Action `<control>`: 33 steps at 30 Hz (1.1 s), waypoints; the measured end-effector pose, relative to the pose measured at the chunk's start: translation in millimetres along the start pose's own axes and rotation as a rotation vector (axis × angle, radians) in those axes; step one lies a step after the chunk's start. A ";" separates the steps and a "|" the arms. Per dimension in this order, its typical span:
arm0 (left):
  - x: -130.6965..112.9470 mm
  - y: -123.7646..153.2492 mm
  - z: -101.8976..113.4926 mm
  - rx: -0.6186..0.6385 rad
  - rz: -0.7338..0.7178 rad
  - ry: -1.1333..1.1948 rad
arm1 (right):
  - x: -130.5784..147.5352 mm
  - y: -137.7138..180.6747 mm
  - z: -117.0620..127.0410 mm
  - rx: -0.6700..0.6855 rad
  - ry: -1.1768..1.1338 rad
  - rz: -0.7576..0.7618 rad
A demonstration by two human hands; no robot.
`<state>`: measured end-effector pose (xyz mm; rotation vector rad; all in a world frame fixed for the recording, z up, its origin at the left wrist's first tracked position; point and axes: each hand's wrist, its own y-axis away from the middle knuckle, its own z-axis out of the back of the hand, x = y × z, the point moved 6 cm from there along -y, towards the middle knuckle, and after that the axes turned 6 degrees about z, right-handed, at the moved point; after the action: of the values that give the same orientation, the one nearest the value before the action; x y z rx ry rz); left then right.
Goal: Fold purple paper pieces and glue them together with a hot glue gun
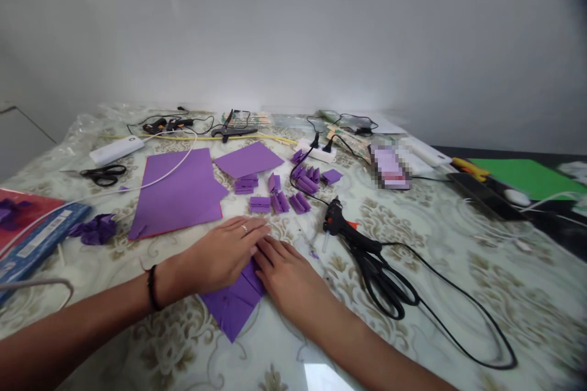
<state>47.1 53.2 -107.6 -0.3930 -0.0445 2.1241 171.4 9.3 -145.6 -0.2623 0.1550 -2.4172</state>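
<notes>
A creased sheet of purple paper (pixel 233 305) lies on the table at the near middle, one corner pointing towards me. My left hand (pixel 224 253) rests over its upper part with the fingers stretched out, a ring on one finger. Flat on the paper's right edge is my right hand (pixel 287 272), its fingertips meeting the left hand's fingers. The top of the paper is hidden under both hands. Just beyond them lie several small folded purple paper pieces (pixel 260 204). A black glue gun (pixel 337 220) with a cord lies to the right, by black-handled scissors (pixel 383 281).
Larger purple sheets (pixel 178 189) lie at the left, with black scissors (pixel 105 175) and crumpled purple paper (pixel 94 229) nearby. A white power strip (pixel 316 149), a phone (pixel 389 166) and cables lie farther back. A green sheet (pixel 527 177) is at the right; a wall stands behind.
</notes>
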 end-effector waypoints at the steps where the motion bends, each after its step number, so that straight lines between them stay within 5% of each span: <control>1: -1.2 -3.6 -3.6 0.002 -0.004 0.000 | 0.2 0.4 -1.1 0.001 0.001 -0.006; 13: 16.2 17.3 -49.8 -0.017 -0.008 -0.044 | -10.9 9.7 2.7 -0.089 -0.173 -0.013; 22: 15.1 19.0 -54.0 0.016 -0.019 -0.064 | -32.9 15.3 23.8 -0.299 -0.399 -0.054; 33: 11.5 18.2 -56.5 0.031 0.032 -0.071 | -53.0 16.2 24.1 -0.343 -0.447 -0.223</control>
<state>43.2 45.7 -167.4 -0.3011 -0.0464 2.1673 226.4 30.7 -132.9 -1.0110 0.3509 -2.4684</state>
